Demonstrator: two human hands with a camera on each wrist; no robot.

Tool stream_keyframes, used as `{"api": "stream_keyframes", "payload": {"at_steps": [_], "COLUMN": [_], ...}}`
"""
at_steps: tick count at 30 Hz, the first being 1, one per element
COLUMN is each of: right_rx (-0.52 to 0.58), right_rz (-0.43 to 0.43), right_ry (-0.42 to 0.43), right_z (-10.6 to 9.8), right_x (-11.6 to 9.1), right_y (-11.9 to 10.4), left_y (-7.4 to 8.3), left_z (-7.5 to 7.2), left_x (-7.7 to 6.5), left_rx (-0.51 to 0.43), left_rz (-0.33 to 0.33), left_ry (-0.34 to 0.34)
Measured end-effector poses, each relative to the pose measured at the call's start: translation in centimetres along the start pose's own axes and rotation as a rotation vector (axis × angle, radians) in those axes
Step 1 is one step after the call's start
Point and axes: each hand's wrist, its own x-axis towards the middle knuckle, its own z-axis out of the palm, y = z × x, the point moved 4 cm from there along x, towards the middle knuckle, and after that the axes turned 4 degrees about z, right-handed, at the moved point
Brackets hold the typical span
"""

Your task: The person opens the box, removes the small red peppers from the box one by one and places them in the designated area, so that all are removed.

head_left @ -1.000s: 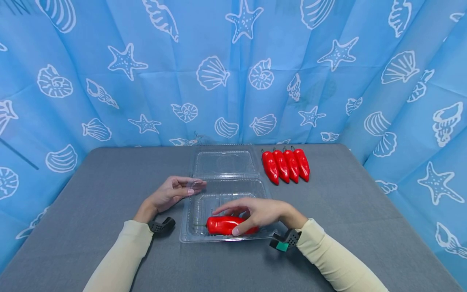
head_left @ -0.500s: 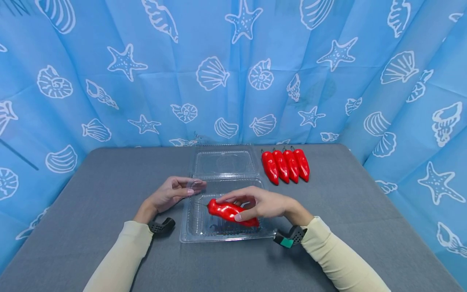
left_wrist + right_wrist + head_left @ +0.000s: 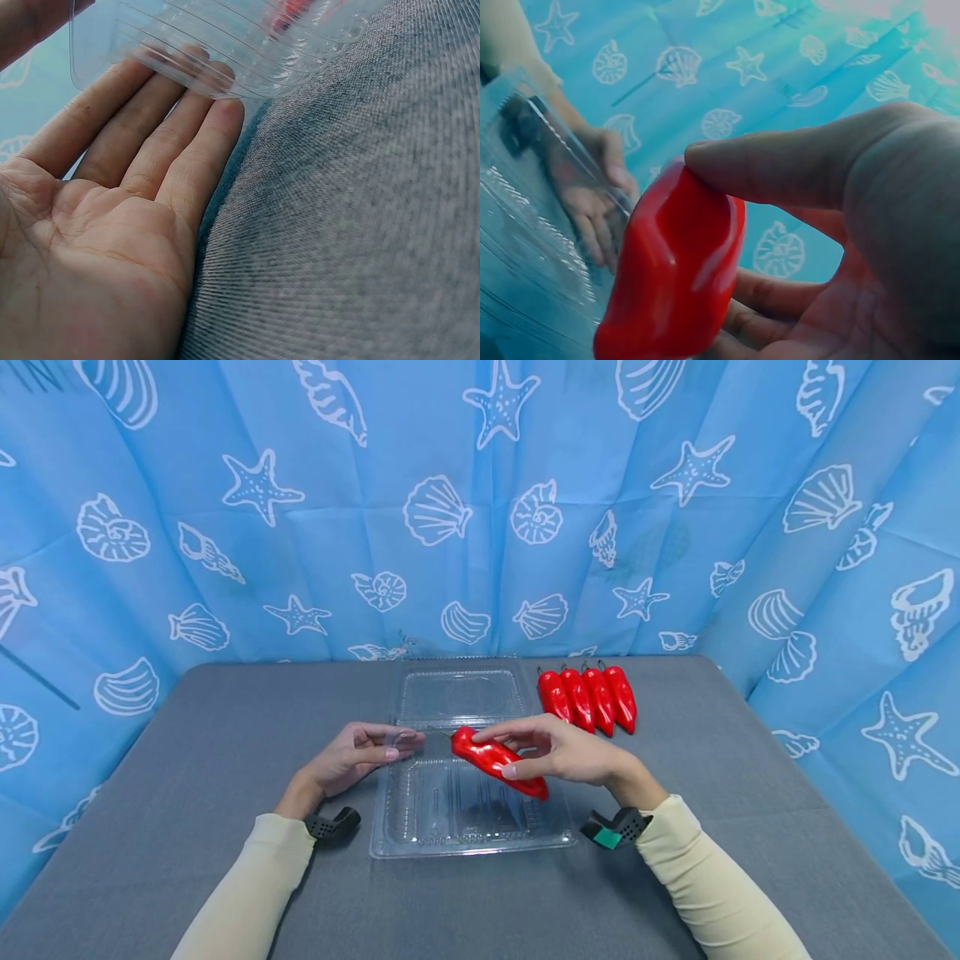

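Observation:
My right hand [image 3: 573,752] holds a glossy red pepper [image 3: 491,758] between thumb and fingers, tilted above a clear plastic clamshell container [image 3: 472,847]. In the right wrist view the thumb presses one side of the pepper [image 3: 671,270], with the fingers behind it. The pepper's thin stem points left. At the container's left edge my left hand [image 3: 367,753] pinches the rim. From the left wrist, its fingers [image 3: 187,150] reach beneath the clear wall [image 3: 217,45] while the thumb lies on the other side. The container's lid [image 3: 465,693] is folded back, away from me.
Several more red peppers [image 3: 587,697] lie side by side in a row at the back right, just beyond my right hand. Grey cloth covers the table [image 3: 720,827]. A blue curtain [image 3: 480,552] with shells and starfish hangs behind it.
My right hand has lifted the pepper from the front of the container tray, up and back to the right, tilting it. The left hand and the container have stayed in place.

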Motion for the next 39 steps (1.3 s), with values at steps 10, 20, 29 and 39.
{"api": "stream_keyframes", "payload": {"at_steps": [10,20,29,39], "right_rx": [-0.022,-0.023,0.008,0.091], "right_rz": [0.027,0.007,0.023,0.060], "right_ry": [0.125,0.202,0.281,0.335], "right_z": [-2.4,-3.9,-5.5,-6.8], "right_x": [-1.2,-1.6,-2.3,-2.8], "right_y": [-0.3,0.1,0.6,1.4], "left_y": [0.1,0.0,0.0,0.0], "left_z": [0.1,0.0,0.0,0.0], "left_x": [0.0,0.0,0.0,0.0], "left_rx": [-0.017,-0.027,-0.030,-0.014], "left_rz": [0.007,0.005,0.009,0.004], "left_ry": [-0.001,0.000,-0.005,-0.001]}}
